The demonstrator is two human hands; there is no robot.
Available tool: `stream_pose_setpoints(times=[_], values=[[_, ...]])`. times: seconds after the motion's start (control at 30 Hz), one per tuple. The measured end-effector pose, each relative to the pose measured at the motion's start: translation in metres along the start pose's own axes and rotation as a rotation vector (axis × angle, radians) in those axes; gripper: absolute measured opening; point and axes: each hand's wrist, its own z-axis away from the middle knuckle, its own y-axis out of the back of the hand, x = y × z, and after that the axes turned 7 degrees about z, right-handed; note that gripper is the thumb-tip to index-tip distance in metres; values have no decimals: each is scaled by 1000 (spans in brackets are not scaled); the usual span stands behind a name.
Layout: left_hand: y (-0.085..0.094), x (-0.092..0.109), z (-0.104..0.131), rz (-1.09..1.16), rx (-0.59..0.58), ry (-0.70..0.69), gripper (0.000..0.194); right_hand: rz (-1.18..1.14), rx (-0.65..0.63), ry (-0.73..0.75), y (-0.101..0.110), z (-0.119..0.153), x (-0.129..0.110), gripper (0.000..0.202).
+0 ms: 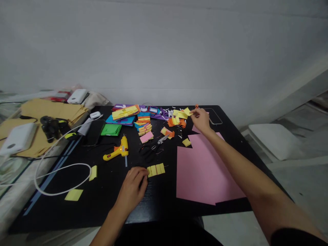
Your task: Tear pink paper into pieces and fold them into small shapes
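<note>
My right hand (201, 119) reaches to the back right of the black table and pinches a small yellow paper piece (188, 111) between thumb and fingers. Under that hand lies a heap of yellow, orange and purple paper scraps (176, 120). Near the front, my left hand (133, 184) rests on the table, its curled fingertips on the left end of a row of folded yellow paper pieces (156, 169). Whether those fingers grip the row or only press on it is hard to see. Scissors (162, 139) lie open between the hands.
A yellow glue gun (118, 149) lies left of the scissors. Pink paper sheets (205, 171) cover the right front. Bundles of folded coloured paper (125, 112) sit at the back. A white cable (61, 167) loops across the left side, near a phone (94, 132).
</note>
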Motion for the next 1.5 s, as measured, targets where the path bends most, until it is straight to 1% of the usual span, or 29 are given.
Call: stream_pose_setpoints(times=[0.07, 0.13, 0.2, 0.27, 0.33, 0.4, 0.47, 0.5, 0.6, 0.7, 0.77, 0.87, 0.97, 1.1, 1.3, 1.4, 1.5], values=[[0, -1, 0, 10, -12, 15, 16, -61, -20, 131, 1, 15, -20, 31], [-1, 0, 1, 12, -14, 13, 15, -121, -84, 270, -2, 29, -40, 28], [0, 1, 2, 9, -7, 6, 15, -156, -156, 378, -8, 38, -54, 26], [2, 4, 1, 18, 11, -4, 15, -168, -207, 439, -14, 42, -63, 23], [5, 8, -6, 33, 20, -15, 15, -167, -237, 465, -19, 43, -65, 23], [8, 11, -21, 29, -3, -25, 15, -157, -259, 473, -21, 43, -64, 24], [9, 11, -42, -37, -41, -14, 17, -142, -278, 471, -22, 44, -63, 26], [9, 9, -53, -85, -39, -10, 18, -132, -286, 467, -22, 45, -63, 26], [1, 3, -84, -247, -71, 23, 27, -104, -305, 460, -21, 47, -65, 21], [-12, -5, -99, -367, -134, 50, 41, -83, -317, 454, -22, 48, -69, 20], [-19, -8, -102, -396, -151, 62, 45, -70, -325, 441, -23, 48, -70, 21], [-24, -13, -101, -387, -155, 55, 42, -50, -337, 414, -26, 47, -70, 19], [-23, -16, -100, -364, -143, 39, 36, -32, -347, 385, -30, 46, -70, 18], [-17, -17, -97, -356, -101, 37, 36, -20, -362, 358, -34, 46, -71, 18], [-12, -10, -94, -348, -76, 63, 34, -20, -375, 315, -34, 49, -75, 17], [-14, -4, -94, -339, -85, 73, 36, -28, -377, 290, -33, 49, -77, 16], [-19, -1, -97, -341, -98, 88, 34, -40, -375, 268, -34, 49, -78, 15]])
